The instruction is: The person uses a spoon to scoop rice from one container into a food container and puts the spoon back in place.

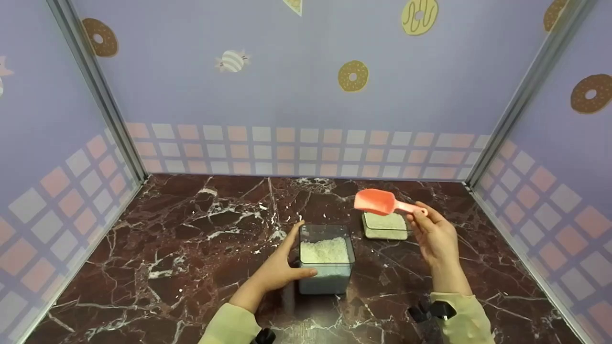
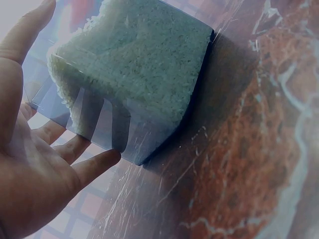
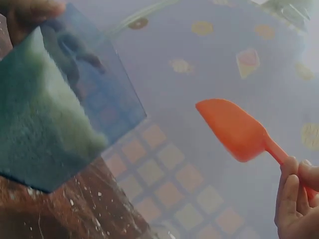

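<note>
A clear square container of white rice stands on the table near the middle. My left hand holds it from the left, thumb against the front and fingers spread along the side. In the left wrist view the fingertips rest right at the container wall. My right hand pinches the handle end of an orange-red scoop, raised above the table with its blade pointing left. The right wrist view shows the scoop beside the tilted-looking container; no rice shows on it.
Behind and right of the tall container sits a shallow clear container of rice, partly under the scoop in the head view. White grains lie scattered on the dark marble table. Patterned walls close off the back and both sides.
</note>
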The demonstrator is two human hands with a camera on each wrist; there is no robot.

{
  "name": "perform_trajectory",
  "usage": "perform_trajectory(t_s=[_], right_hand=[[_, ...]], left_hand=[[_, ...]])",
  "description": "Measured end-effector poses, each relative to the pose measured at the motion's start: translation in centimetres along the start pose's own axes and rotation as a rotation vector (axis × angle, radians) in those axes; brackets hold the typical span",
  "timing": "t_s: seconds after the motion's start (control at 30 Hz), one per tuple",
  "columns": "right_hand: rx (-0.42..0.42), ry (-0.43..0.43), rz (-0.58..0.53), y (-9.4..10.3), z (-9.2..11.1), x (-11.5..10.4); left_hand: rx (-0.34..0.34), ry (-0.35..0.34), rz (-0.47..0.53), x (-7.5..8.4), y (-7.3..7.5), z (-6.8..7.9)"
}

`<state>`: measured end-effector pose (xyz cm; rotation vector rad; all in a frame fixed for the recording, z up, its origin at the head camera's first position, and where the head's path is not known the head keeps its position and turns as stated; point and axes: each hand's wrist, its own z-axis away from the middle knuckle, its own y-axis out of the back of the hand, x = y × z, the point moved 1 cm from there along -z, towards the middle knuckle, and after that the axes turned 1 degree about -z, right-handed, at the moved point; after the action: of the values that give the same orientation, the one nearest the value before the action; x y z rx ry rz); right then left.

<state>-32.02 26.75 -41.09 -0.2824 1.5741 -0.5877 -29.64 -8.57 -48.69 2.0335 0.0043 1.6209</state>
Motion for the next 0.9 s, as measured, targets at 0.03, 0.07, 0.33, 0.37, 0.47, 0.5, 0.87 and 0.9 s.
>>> perform_trajectory(t_s=[0.03, 0.07, 0.33, 0.37, 0.47, 0.5, 0.87, 0.9], right_hand=[[-0.022, 0.011, 0.012, -0.3, 0.3, 0.0], [-0.044, 0.021, 0.024, -0.6, 0.6, -0.1], [-0.157, 0.104, 0.173, -3.0, 3.1, -0.4], [-0.167, 0.117, 0.204, -3.2, 3.4, -0.4], [-0.196, 0.168, 0.309, -3.9, 4.4, -0.5], [-0.196, 0.189, 0.354, -4.2, 4.7, -0.5], [-0.281, 0.563, 1.011, -7.8, 8.5, -0.7], [-0.299, 0.599, 1.069, -8.2, 8.8, -0.7]], left_hand=[[0.001, -0.001, -0.001, 0.0, 0.0, 0.0], [0.002, -0.002, -0.003, 0.0, 0.0, 0.0], [0.006, -0.013, 0.0, -0.1, 0.0, 0.0], [0.008, -0.012, -0.002, -0.1, 0.0, 0.0], [0.012, -0.016, -0.005, -0.1, 0.0, 0.0], [0.013, -0.022, -0.003, -0.1, 0.0, 0.0], [0.012, -0.006, -0.001, 0.1, 0.0, 0.0], [0.012, -0.009, -0.001, 0.1, 0.0, 0.0]])
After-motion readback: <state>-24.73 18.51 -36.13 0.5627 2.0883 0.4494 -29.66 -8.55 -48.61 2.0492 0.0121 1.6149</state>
